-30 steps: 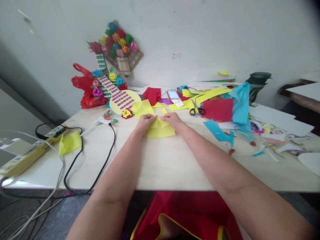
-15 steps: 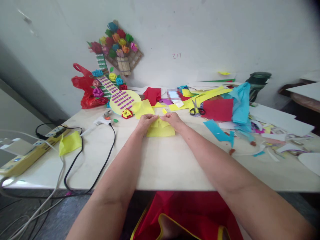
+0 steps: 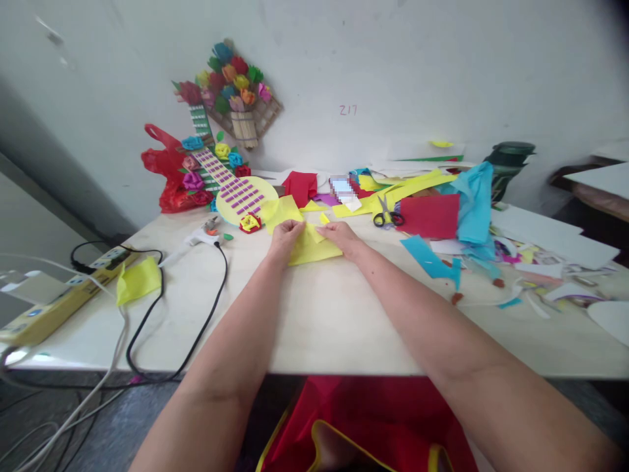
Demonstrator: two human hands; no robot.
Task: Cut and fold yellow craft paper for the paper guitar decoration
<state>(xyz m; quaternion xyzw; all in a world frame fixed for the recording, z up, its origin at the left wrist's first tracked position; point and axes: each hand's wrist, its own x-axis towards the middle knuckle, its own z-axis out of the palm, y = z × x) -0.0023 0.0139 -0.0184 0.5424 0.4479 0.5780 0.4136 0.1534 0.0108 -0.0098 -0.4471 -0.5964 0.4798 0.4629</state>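
Observation:
Over the table, my left hand (image 3: 285, 237) pinches the left upper edge of a yellow sheet (image 3: 309, 250) that looks like crepe paper. My right hand (image 3: 341, 237) has thumb and finger closed on the right side, where a small folded flap (image 3: 314, 233) shows. A gap separates the two sets of fingertips. Just behind my left hand lies another yellow sheet (image 3: 285, 211). A small yellow scrap (image 3: 325, 218) sits beyond the fingers of my right hand.
Scissors (image 3: 387, 215) and red paper (image 3: 428, 216) lie to the right, with blue paper (image 3: 474, 203) and scraps beyond. At left are a glue gun (image 3: 202, 235), its black cord and a power strip (image 3: 63, 296). A paper guitar (image 3: 246, 200) and paper flowers (image 3: 236, 78) stand behind.
My fingertips have moved slightly apart. The yellow sheet has tilted, its lower right edge now higher, and the flap on the left side no longer shows.

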